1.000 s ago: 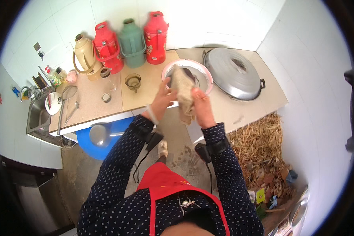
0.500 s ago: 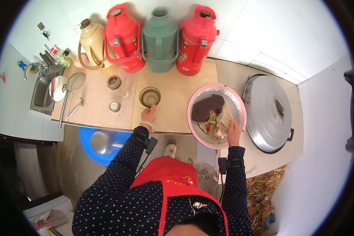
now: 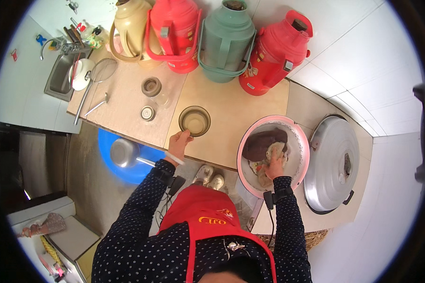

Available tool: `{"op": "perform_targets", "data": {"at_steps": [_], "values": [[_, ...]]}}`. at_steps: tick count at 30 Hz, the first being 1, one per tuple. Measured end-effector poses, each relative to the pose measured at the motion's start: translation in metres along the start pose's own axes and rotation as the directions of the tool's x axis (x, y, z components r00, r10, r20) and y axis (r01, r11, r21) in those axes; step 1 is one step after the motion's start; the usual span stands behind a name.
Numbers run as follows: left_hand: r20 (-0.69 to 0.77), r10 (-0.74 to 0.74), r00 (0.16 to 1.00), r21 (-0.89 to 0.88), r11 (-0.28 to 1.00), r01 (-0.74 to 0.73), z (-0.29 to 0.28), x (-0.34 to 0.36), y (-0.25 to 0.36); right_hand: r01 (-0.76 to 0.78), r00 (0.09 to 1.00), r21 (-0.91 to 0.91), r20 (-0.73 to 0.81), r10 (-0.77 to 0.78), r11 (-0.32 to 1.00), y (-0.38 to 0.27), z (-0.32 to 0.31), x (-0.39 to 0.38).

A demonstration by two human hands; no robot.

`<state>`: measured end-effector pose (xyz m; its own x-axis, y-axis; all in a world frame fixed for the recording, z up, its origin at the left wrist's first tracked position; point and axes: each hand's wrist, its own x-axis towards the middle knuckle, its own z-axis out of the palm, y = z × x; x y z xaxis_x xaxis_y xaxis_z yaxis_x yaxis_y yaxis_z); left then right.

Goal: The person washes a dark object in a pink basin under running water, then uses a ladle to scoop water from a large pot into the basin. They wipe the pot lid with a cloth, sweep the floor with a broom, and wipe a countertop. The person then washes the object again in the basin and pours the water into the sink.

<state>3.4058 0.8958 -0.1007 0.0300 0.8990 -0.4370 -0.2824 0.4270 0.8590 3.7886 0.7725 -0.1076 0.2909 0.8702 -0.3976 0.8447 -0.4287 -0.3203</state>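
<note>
At the counter's front edge, my left hand (image 3: 179,144) has its fingers closed at the near rim of a round brownish see-through bowl (image 3: 195,121). Farther right, my right hand (image 3: 275,168) reaches down into a white basin with a pink rim (image 3: 250,186). Its fingers press into a crumpled beige cloth (image 3: 277,150), partly hidden under the hand. Beside the cloth lies a dark brown limp mass (image 3: 262,145) whose kind I cannot make out. Small colourful scraps show between the two.
Several thermos flasks line the back, including a green flask (image 3: 226,45). A large metal lid (image 3: 334,162) stands right of the basin. On the left are a glass jar (image 3: 152,87), a mesh strainer (image 3: 104,70) and a sink (image 3: 61,75). A blue tub (image 3: 109,162) sits on the floor.
The whole view has turned and shifted. My right hand has gone from lifting the cloth near the basin's rim to pressing it down inside. My left hand stays at the bowl's near rim.
</note>
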Motion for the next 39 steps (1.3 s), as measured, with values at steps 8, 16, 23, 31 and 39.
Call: {"op": "perform_targets", "data": {"at_steps": [8,16,23,31,39], "values": [[0.246,-0.073,0.966,0.108,0.993,0.047,0.024,-0.122,0.165,0.113,0.994,-0.103,0.019,-0.111,0.988,0.021,0.009,0.007],[0.373,-0.09,0.924,0.249,0.968,-0.007,0.059,-0.228,0.294,0.157,0.985,-0.024,0.069,-0.155,0.987,0.021,-0.017,0.001],[0.572,0.15,0.807,0.1,0.963,-0.25,0.07,-0.251,0.302,0.098,0.994,-0.026,0.05,-0.096,0.995,0.027,-0.03,-0.013],[0.752,0.139,0.645,0.196,0.887,-0.419,0.071,-0.251,0.319,0.083,0.993,-0.011,0.083,-0.082,0.996,0.029,-0.037,-0.027],[0.766,0.453,0.456,-0.022,0.728,-0.686,0.073,-0.245,0.301,0.165,0.977,-0.096,0.149,-0.149,0.982,0.008,-0.049,-0.036]]}}
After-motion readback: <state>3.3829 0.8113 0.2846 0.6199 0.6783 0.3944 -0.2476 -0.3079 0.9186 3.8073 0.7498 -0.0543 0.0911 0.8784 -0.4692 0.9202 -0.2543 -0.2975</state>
